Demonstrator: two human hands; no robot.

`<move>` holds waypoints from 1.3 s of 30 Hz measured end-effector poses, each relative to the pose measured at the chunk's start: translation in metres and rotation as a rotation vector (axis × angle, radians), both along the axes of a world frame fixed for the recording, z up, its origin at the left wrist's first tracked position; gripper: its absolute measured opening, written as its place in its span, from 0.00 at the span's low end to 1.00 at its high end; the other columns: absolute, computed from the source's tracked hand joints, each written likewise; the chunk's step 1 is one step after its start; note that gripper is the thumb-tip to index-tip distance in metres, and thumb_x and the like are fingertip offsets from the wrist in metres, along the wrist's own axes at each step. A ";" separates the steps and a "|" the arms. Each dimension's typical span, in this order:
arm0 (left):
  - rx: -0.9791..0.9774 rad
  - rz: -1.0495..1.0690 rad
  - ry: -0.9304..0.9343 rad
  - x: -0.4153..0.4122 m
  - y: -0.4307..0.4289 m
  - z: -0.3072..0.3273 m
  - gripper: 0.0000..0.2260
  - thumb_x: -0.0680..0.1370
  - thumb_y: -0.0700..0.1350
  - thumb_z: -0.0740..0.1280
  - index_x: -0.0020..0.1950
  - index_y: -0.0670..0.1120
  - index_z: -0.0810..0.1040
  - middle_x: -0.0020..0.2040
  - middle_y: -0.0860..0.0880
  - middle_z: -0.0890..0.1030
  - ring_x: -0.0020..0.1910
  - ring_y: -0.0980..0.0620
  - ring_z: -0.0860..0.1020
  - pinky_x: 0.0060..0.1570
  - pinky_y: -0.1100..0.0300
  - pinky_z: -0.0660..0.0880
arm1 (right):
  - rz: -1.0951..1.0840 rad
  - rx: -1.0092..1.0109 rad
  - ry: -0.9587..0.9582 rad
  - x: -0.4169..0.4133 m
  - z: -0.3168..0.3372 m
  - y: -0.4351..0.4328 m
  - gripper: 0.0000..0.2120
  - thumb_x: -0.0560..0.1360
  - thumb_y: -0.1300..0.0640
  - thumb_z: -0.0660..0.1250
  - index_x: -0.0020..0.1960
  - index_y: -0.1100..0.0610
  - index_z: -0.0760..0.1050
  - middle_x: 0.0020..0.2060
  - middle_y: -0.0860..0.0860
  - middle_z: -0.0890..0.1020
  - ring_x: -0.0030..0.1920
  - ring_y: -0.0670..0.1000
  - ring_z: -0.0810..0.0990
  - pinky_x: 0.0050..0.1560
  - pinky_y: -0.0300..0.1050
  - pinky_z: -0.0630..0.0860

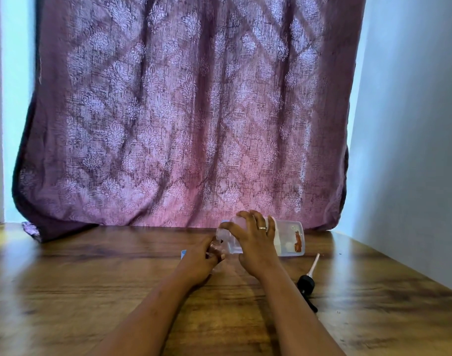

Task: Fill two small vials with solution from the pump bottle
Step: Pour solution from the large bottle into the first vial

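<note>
right at the lower centre of the frame, the right hand (255, 242) was clasped over the shoulder of the pump bottle (284, 238), fingers spread across its top side. the left hand (203, 258) was closed around a small vial (215, 246), mostly hidden by the fingers, held just under the bottle's open neck. the bottle lay tipped nearly flat, its long axis running across the frame, mouth pointing left toward the vial and base toward the right. clear liquid sat inside it.

judging from its look, the bottle was thin clear plastic, light but squashy, so a hold near the shoulder seemed best for steering the pour. the vial looked tiny and slick, probably easy to overfill or drop.

the removed pump head (307, 283) lay on the tabletop (91, 291) to the lower right, its tube pointing up-right. a pale blue object (183, 253) showed just left of the left hand; what it was could not be told. a purple curtain (183, 111) hung behind.
</note>
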State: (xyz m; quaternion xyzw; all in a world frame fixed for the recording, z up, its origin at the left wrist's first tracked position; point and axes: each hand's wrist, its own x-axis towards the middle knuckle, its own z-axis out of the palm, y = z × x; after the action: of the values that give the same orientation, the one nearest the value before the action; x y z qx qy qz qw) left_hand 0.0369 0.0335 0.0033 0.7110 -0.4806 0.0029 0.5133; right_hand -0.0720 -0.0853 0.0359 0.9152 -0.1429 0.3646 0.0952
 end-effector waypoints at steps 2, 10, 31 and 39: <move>0.012 -0.001 -0.001 0.000 0.000 0.001 0.16 0.76 0.47 0.68 0.55 0.67 0.69 0.45 0.63 0.77 0.42 0.67 0.76 0.34 0.75 0.70 | 0.007 -0.003 -0.003 0.000 0.001 0.000 0.41 0.62 0.72 0.65 0.64 0.35 0.62 0.69 0.49 0.61 0.73 0.57 0.51 0.70 0.62 0.40; 0.000 0.007 -0.003 -0.001 0.001 0.001 0.16 0.75 0.46 0.69 0.54 0.65 0.69 0.45 0.63 0.77 0.43 0.66 0.76 0.37 0.75 0.68 | 0.023 0.009 -0.002 -0.001 0.002 0.000 0.42 0.62 0.73 0.63 0.63 0.35 0.61 0.70 0.49 0.60 0.74 0.56 0.48 0.70 0.61 0.38; -0.005 -0.003 -0.025 0.001 0.000 0.000 0.18 0.76 0.47 0.68 0.60 0.63 0.69 0.46 0.65 0.75 0.46 0.65 0.76 0.37 0.79 0.70 | 0.009 -0.038 0.006 -0.003 0.006 0.003 0.39 0.64 0.72 0.64 0.64 0.37 0.65 0.71 0.50 0.61 0.74 0.58 0.49 0.70 0.62 0.37; 0.006 -0.002 -0.019 0.002 -0.001 0.000 0.18 0.76 0.48 0.68 0.60 0.64 0.68 0.47 0.67 0.74 0.46 0.64 0.75 0.34 0.76 0.71 | 0.019 -0.025 0.002 -0.005 0.007 0.004 0.38 0.64 0.72 0.64 0.63 0.37 0.65 0.71 0.50 0.61 0.74 0.57 0.48 0.70 0.60 0.35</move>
State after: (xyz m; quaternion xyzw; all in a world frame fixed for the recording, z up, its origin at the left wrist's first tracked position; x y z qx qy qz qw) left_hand 0.0387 0.0325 0.0034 0.7119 -0.4863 0.0076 0.5066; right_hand -0.0765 -0.0812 0.0427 0.9157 -0.1296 0.3661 0.1032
